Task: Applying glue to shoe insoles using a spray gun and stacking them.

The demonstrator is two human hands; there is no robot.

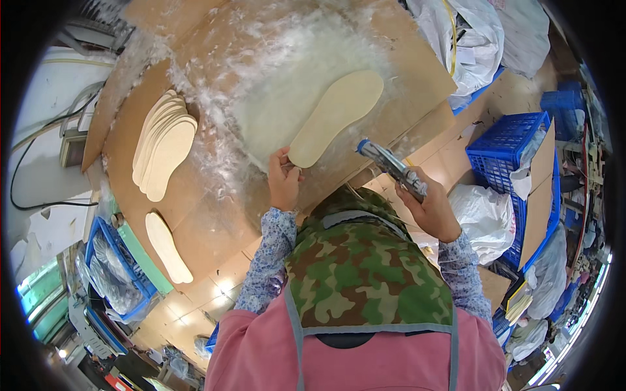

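1 flat beige insole [336, 118] underway: left hand [284, 186] fingers pinching heel edge, right hand [432, 205] fingers wrapped round silver blue-tipped metal tool [386, 161]. Beige insole stack [163, 146]: done or pending, unclear.

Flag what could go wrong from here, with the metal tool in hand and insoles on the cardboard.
The blue-tipped metal tool in the right hand points toward the middle insole; the left hand, at its near end, might get in the way. White stringy residue nearby could stick to that insole. The lone insole close to the cardboard's edge might get knocked off.
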